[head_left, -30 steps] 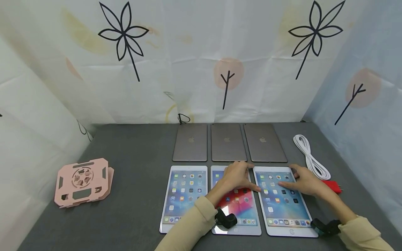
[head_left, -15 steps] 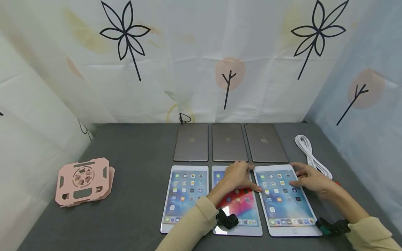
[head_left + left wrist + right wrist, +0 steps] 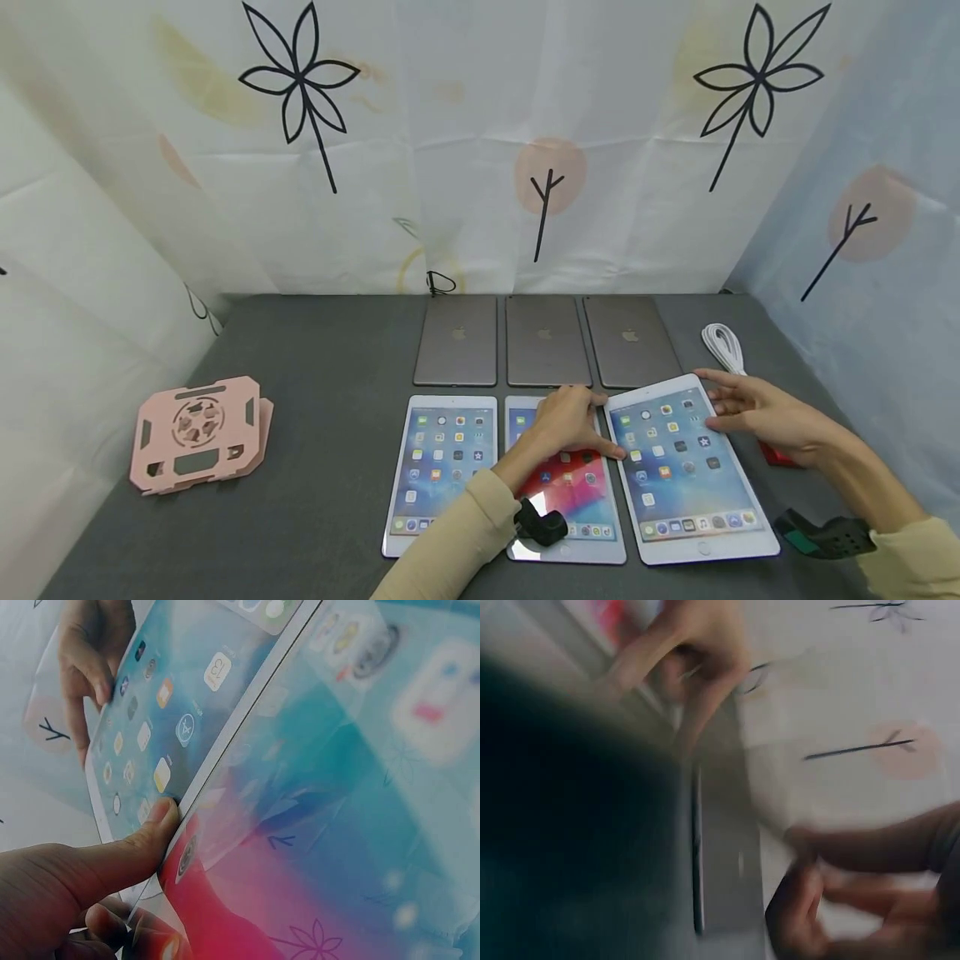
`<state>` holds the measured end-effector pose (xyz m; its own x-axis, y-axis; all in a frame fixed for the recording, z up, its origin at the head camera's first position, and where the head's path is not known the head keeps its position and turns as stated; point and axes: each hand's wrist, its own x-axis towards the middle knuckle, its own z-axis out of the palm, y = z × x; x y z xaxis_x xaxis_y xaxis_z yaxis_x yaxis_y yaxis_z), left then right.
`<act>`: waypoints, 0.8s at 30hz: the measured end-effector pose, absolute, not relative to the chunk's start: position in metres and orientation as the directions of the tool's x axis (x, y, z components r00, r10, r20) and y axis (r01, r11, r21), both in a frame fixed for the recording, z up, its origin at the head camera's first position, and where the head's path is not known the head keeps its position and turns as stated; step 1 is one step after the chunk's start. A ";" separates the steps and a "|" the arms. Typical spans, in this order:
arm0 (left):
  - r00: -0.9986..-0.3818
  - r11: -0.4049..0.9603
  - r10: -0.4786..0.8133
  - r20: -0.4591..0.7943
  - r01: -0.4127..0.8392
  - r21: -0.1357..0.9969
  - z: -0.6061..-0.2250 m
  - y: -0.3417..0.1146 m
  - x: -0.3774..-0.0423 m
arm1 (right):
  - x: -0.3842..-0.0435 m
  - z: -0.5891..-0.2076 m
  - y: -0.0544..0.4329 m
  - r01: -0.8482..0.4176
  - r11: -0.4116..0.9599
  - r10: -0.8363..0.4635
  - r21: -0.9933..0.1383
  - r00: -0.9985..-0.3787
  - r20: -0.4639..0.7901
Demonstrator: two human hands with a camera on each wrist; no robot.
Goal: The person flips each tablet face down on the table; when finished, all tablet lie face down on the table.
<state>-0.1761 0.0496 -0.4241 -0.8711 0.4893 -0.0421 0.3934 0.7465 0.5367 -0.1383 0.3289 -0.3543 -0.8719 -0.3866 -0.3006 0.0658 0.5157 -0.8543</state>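
- One white-framed iPad, just right of the middle iPad, tilted, right edge raised off the tabletop.
- Right hand: I read fingers pinching that edge.
- Left hand: thumb touching the opposite edge; whether its fingers grip, I cannot tell.

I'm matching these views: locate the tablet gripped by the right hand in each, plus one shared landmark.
Head: held tablet, right of centre, lower half.
Left wrist: upper left, reaching the top edge.
Right wrist: likely the dark, blurred surface at left.
Landmark: left hand; head, lower middle; left wrist, lower left; right wrist, top.
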 end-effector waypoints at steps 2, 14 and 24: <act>-0.869 0.747 0.494 -0.041 0.399 0.532 -0.424 0.049 -0.176 | -0.139 -0.353 0.331 0.043 0.490 -0.424 -0.871 -0.861 -0.281; -0.850 0.757 0.526 -0.027 0.454 0.470 -0.423 0.060 -0.171 | -0.140 -0.336 0.309 -0.014 0.502 -0.424 -0.865 -0.876 -0.232; -0.855 0.723 0.512 -0.080 0.379 0.577 -0.423 0.058 -0.171 | -0.137 -0.332 0.279 -0.117 0.518 -0.443 -0.848 -0.884 -0.149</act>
<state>-0.1711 0.0584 -0.4230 -0.8550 0.5123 -0.0802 0.3792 0.7232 0.5772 -0.1365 0.2790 -0.3322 -0.8839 -0.4434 -0.1489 -0.1169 0.5176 -0.8476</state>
